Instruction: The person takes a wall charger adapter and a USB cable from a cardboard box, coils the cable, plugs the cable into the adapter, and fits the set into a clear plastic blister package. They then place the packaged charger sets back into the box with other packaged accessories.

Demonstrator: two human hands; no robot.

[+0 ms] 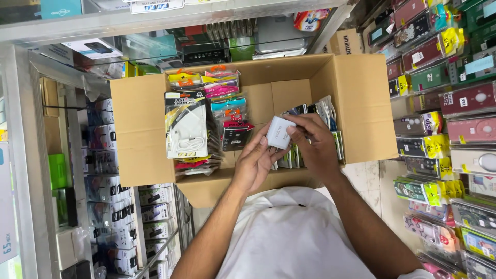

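Fingers (289, 130) of both hands pinch small white box (279, 132) above cardboard carton (356, 103)

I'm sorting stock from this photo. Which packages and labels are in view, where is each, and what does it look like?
Small white box: held by left hand and right hand over the cardboard carton.
Charger pack: carton's left side, flat, white and black.
Phone case packs: right wall, maroon with yellow tags.
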